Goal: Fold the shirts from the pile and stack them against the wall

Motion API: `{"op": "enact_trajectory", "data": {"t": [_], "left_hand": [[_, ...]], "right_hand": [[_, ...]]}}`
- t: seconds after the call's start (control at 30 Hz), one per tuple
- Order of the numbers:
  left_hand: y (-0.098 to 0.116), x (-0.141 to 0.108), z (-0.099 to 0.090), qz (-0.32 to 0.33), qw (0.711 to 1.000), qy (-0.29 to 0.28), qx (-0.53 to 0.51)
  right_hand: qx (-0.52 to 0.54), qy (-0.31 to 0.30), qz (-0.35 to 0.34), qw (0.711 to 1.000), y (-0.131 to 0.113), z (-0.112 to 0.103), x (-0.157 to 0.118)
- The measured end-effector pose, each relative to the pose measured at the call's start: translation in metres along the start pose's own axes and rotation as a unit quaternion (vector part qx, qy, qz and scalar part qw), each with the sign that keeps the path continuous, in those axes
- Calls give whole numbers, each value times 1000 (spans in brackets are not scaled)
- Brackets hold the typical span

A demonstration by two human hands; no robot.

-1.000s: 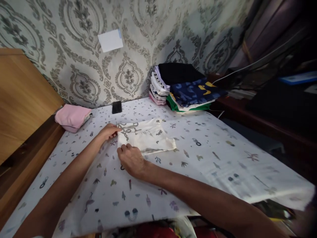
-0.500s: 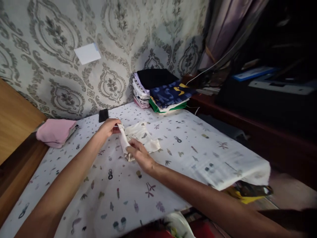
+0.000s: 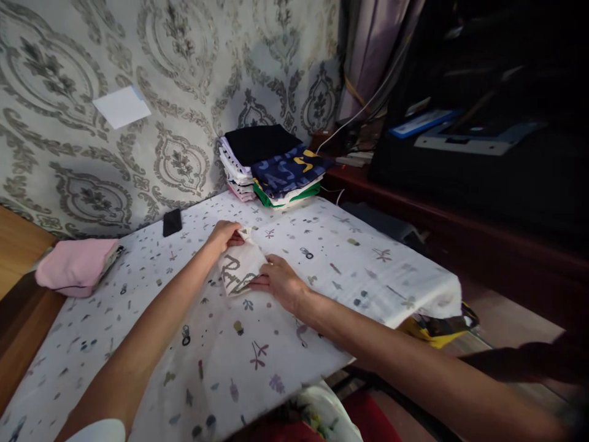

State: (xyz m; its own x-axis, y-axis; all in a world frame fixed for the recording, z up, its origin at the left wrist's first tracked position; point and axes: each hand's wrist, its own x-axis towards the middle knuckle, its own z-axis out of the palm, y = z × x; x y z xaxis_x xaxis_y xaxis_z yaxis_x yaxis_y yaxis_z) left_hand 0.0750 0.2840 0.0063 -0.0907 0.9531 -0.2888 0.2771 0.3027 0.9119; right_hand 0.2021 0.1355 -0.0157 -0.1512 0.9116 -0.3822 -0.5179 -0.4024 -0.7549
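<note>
The left hand point(image 3: 226, 234) pinches the far edge of the garment point(image 3: 242, 263), folded small on or just above the tabletop point(image 3: 347, 267); the right hand point(image 3: 281, 283) grasps its right edge — uneven pulling or a loosened grip could skew the folds.

The white cloth point(image 3: 246, 258) bears unreadable grey lettering point(image 3: 231, 269).

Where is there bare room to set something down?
Free: the patterned sheet between the right forearm and the folded stacks; the near stretch between that arm and the left forearm; the strip between left forearm and pink cloth. Crowded: the far corner by the wall, with the stacks, and the middle, where left hand and right hand hold the white garment.
</note>
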Motion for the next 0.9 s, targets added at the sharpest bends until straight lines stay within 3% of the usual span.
{"op": "enact_trajectory", "data": {"t": [0.17, 0.23, 0.27, 0.33, 0.4, 0.47, 0.57, 0.63, 0.77, 0.9], "left_hand": [[-12, -15, -5, 76, 997, -5, -12], [-20, -28, -12, 149, 988, -29, 36], [-26, -34, -16, 200, 975, -45, 89], [-38, -46, -22, 300, 923, -74, 230], [-50, -56, -24, 347, 866, -83, 350], [-60, -62, -23, 350, 835, -83, 418], [-67, -65, -18, 348, 816, -68, 456], [-69, -63, -17, 361, 806, -58, 466], [-74, -57, -17, 374, 790, -58, 483], [-87, -62, -19, 372, 805, -31, 461]], "right_hand": [[-11, -13, 15, 1000, -4, -4, -3], [-12, -21, 21, 1000, -5, -5, -4], [-16, -25, 25, 999, -7, -5, -5], [-51, -33, 39, 997, -12, -8, -7], [-161, -31, 42, 986, -20, -13, -11], [-355, -4, -20, 934, -31, -18, -13], [-606, 45, -202, 768, -44, -15, -8], [-657, 21, -283, 699, -46, -2, 4], [-674, -76, -309, 667, -35, 36, 45], [-688, -43, -296, 661, -18, 45, 81]]}}
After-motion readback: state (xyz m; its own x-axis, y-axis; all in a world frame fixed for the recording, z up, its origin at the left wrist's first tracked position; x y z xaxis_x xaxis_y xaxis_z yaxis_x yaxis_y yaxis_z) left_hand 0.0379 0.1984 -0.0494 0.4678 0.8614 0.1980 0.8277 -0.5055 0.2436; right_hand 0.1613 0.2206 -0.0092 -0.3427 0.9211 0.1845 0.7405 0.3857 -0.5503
